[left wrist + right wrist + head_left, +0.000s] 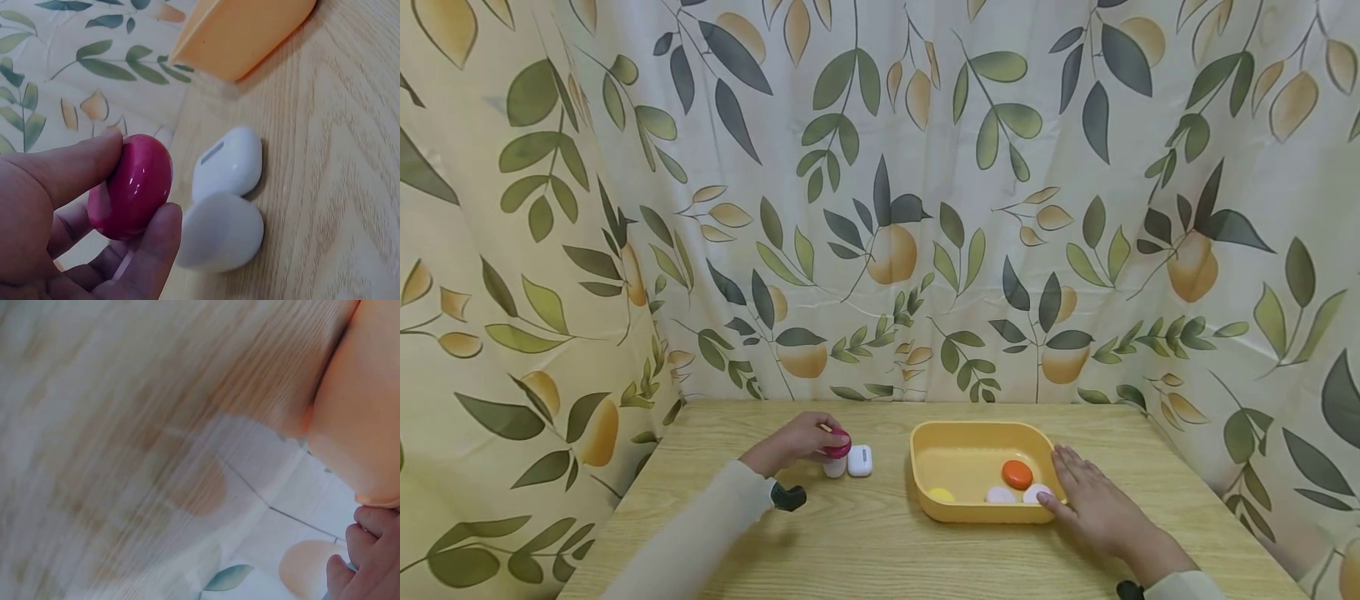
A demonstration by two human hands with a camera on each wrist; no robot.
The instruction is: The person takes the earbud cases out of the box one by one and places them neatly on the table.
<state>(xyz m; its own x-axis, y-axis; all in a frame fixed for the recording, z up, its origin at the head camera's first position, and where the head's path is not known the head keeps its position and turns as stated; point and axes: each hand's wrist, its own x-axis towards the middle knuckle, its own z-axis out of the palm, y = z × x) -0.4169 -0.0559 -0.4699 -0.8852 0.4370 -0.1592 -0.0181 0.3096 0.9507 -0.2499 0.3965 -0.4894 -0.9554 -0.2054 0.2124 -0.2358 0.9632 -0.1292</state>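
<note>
My left hand (805, 437) pinches a glossy magenta rounded piece (134, 187) between thumb and fingers. In the head view the piece sits just above a white rounded object (833, 469); whether they touch I cannot tell. Right beside that object lies a white earbud case (861, 461), also clear in the left wrist view. My right hand (1097, 504) rests against the right side of a yellow-orange tray (985, 512), fingers extended and thumb over its rim. Inside the tray are an orange rounded piece (1017, 474), a yellow one (941, 495) and two pale ones (1000, 495).
A light wooden table (880, 558) carries everything. Behind it and along both sides hangs a curtain (880, 317) with a leaf and fruit print. The tray stands to the right of the earbud case, with bare wood between them.
</note>
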